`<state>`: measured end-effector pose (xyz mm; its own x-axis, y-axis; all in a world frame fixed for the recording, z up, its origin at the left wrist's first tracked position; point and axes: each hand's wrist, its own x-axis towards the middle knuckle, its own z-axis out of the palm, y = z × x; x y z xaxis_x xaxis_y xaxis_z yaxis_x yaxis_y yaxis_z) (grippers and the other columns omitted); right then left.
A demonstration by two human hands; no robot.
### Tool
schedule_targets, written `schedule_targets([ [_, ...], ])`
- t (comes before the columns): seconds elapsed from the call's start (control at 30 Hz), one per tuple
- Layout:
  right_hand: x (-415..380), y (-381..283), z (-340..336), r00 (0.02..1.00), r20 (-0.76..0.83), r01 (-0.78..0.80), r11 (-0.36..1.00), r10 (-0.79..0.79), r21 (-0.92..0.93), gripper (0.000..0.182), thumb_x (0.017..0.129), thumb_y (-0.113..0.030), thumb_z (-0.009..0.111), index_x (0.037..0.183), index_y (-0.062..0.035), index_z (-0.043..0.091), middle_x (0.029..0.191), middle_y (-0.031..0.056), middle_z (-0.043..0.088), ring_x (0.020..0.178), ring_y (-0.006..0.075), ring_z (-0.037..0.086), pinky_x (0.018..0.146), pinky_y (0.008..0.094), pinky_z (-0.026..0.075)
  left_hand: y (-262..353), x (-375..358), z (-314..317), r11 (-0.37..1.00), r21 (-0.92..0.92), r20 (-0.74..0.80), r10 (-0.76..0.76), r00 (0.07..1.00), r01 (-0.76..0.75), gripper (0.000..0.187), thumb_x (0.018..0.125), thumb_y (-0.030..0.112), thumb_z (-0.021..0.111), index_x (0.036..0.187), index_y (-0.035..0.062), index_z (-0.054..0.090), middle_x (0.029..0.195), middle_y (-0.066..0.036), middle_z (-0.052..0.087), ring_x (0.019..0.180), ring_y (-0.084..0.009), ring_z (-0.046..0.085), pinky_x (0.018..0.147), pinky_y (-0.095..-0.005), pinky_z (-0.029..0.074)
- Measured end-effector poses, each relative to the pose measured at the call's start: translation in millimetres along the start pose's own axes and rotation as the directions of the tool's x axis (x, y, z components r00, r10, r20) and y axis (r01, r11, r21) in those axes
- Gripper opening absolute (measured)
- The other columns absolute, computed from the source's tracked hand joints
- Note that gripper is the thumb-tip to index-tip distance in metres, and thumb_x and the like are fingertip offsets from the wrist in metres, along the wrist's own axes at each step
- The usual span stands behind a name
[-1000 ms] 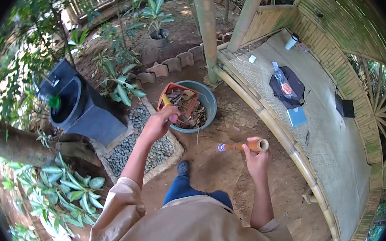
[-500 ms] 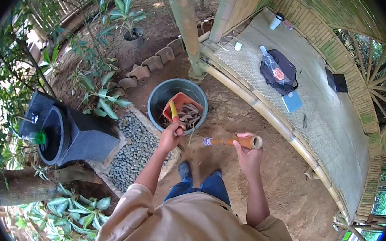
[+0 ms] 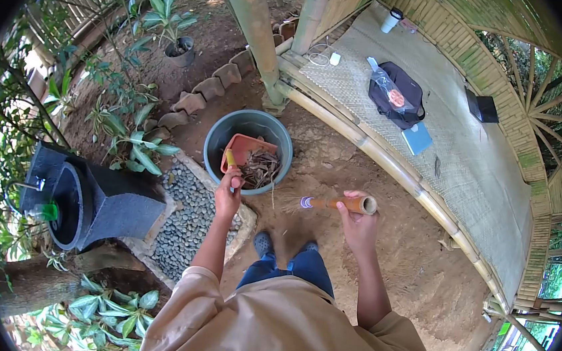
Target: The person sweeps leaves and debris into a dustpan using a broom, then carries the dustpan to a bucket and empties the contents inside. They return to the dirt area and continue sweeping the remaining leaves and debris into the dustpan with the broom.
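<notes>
My left hand (image 3: pixel 228 194) is closed on the yellow handle of a red dustpan (image 3: pixel 247 147). The pan sits inside a grey-green tub (image 3: pixel 285 142), tilted over a heap of dry leaves (image 3: pixel 260 168). Over the dirt to the right of the tub, my right hand (image 3: pixel 355 221) grips a short hand broom (image 3: pixel 325 203) by its bamboo handle. The handle's hollow end points right, and the purple-white binding and thin bristles point left toward the tub.
A raised bamboo platform (image 3: pixel 364 143) curves along the right, with a black bag (image 3: pixel 382 91), a blue notebook (image 3: pixel 417 139) and a tumbler (image 3: pixel 392 20) on it. At left stand a dark stone sink (image 3: pixel 124 212) and a pebble bed (image 3: pixel 187 217). A bamboo post (image 3: pixel 254 26) rises behind the tub.
Leaves that lay in the dustpan now lie in the tub, and the pan is tipped further. The whole view has shifted slightly. My right hand still holds the broom, its bristles now showing more clearly.
</notes>
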<state>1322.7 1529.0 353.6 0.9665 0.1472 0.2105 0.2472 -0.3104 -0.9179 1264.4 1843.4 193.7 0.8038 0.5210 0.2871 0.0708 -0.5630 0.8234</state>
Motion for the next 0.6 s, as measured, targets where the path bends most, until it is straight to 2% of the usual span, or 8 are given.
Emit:
schedule_targets([
  [0.07, 2.5, -0.6, -0.8, 0.998, 0.004, 0.057, 0.997, -0.057, -0.052, 0.025, 0.083, -0.003, 0.076, 0.102, -0.0007, 0.061, 0.102, 0.0131, 0.069, 0.094, 0.0233, 0.069, 0.078, 0.0320, 0.055, 3.1, 8.3, -9.5, 0.995, 0.028, 0.067, 0.096, 0.993, -0.098, 0.031, 0.081, -0.004, 0.070, 0.109, 0.0039, 0.061, 0.117, -0.019, 0.066, 0.117, -0.0367, 0.062, 0.093, -0.0423, 0.051],
  [0.17, 8.0, -1.1, -4.1, 0.994, 0.009, 0.112, 0.990, -0.112, -0.085, 0.025, 0.083, -0.003, 0.076, 0.103, -0.0003, 0.061, 0.103, 0.0134, 0.069, 0.095, 0.0235, 0.069, 0.079, 0.0323, 0.055, 13.8, 27.9, -23.7, 0.986, 0.064, 0.165, 0.142, 0.976, -0.154, 0.031, 0.081, -0.004, 0.069, 0.110, 0.0042, 0.060, 0.117, -0.020, 0.066, 0.117, -0.0373, 0.061, 0.091, -0.0425, 0.052],
  [0.3, 12.4, -7.8, -8.3, 0.998, -0.009, 0.067, 0.998, -0.067, -0.011, 0.026, 0.085, -0.002, 0.074, 0.106, 0.0006, 0.060, 0.105, 0.0129, 0.069, 0.096, 0.0196, 0.068, 0.079, 0.0317, 0.056, 30.2, 47.8, -36.3, 0.943, 0.058, 0.124, 0.319, 0.940, -0.328, 0.034, 0.078, -0.009, 0.065, 0.109, 0.0046, 0.060, 0.117, -0.021, 0.065, 0.116, -0.0368, 0.061, 0.091, -0.0429, 0.052],
  [0.43, 14.5, -19.4, -11.7, 1.000, -0.007, 0.021, 0.998, -0.020, 0.066, 0.026, 0.087, 0.000, 0.072, 0.109, 0.0016, 0.058, 0.108, 0.0118, 0.067, 0.098, 0.0156, 0.066, 0.079, 0.0297, 0.057, 57.5, 61.3, -53.1, 0.912, -0.010, 0.150, 0.406, 0.902, -0.409, 0.033, 0.077, -0.013, 0.061, 0.105, 0.0029, 0.058, 0.109, -0.016, 0.066, 0.120, -0.0378, 0.059, 0.102, -0.0439, 0.049],
  [0.6, 16.4, -24.6, -11.6, 1.000, 0.009, 0.017, 0.997, -0.018, 0.081, 0.026, 0.088, 0.000, 0.071, 0.110, 0.0016, 0.058, 0.111, 0.0124, 0.065, 0.099, 0.0161, 0.066, 0.080, 0.0290, 0.059, 73.0, 64.2, -64.5, 0.884, -0.003, 0.140, 0.463, 0.875, -0.467, 0.031, 0.076, -0.014, 0.060, 0.103, 0.0024, 0.057, 0.106, -0.014, 0.066, 0.118, -0.0374, 0.060, 0.106, -0.0460, 0.047],
])
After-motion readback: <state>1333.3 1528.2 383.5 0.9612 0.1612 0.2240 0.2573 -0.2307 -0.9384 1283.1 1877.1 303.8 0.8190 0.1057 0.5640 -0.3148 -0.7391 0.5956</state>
